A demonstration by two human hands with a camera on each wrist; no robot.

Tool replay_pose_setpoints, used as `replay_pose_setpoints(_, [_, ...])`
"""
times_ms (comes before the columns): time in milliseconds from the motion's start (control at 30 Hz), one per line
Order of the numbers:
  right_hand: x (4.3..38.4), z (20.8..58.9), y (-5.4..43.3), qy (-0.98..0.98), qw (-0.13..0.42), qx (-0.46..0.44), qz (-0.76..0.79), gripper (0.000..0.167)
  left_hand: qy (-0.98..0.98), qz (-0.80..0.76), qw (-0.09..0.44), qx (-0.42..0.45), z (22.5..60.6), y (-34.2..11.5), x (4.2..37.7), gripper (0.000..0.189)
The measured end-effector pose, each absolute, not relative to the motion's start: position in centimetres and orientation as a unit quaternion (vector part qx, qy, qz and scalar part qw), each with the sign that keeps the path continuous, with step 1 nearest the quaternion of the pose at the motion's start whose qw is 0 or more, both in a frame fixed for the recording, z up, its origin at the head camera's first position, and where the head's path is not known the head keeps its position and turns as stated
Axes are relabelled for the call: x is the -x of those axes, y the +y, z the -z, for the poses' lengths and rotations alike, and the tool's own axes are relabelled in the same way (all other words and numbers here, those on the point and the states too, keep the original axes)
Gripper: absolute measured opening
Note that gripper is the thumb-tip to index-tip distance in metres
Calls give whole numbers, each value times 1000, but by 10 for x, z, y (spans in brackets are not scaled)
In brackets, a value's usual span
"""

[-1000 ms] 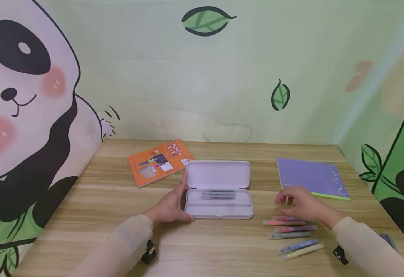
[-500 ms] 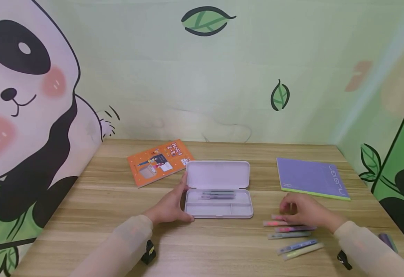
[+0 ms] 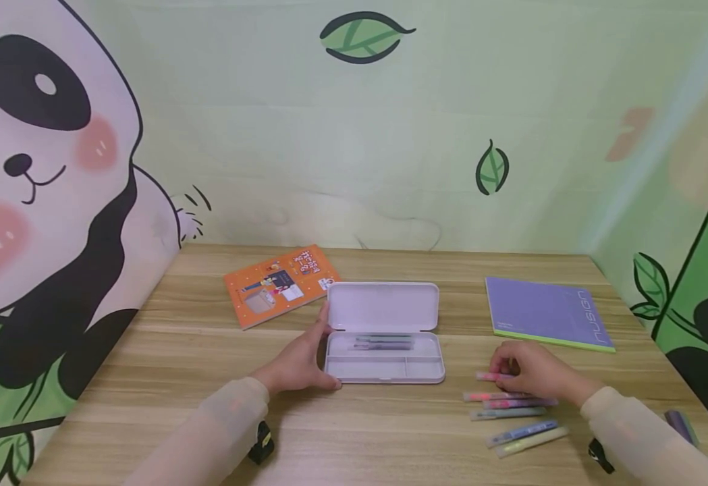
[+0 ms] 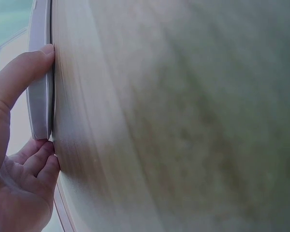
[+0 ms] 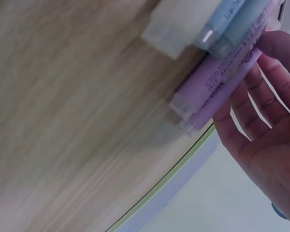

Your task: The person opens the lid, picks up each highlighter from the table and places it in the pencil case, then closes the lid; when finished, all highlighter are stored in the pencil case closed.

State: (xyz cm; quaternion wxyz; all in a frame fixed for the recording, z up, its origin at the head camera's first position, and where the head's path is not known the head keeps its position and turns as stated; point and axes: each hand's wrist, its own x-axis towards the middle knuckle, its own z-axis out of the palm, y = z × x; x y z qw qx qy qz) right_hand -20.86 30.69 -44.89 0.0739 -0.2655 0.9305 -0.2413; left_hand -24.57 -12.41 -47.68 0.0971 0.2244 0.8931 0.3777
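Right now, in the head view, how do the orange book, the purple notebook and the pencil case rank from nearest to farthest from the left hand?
1. Pencil case: nearest, its left side touched by the left hand.
2. Orange book: just beyond that hand, toward the wall.
3. Purple notebook: farthest, over on the right of the table.

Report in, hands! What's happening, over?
Left hand holding open pencil case. Right hand pinching pink-tipped highlighter. Other highlighters lie close by; nothing seen between pinched one and pencil case.
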Motion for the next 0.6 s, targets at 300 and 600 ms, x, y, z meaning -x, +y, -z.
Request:
replay_pose_setpoints(300, [212, 440, 300, 924, 86, 264, 263, 10, 896, -375, 94, -219, 479, -124, 246, 144])
replay_pose_setpoints(600, [220, 430, 282, 924, 52, 288, 246, 10, 898, -370, 101, -216, 479, -124, 247, 144])
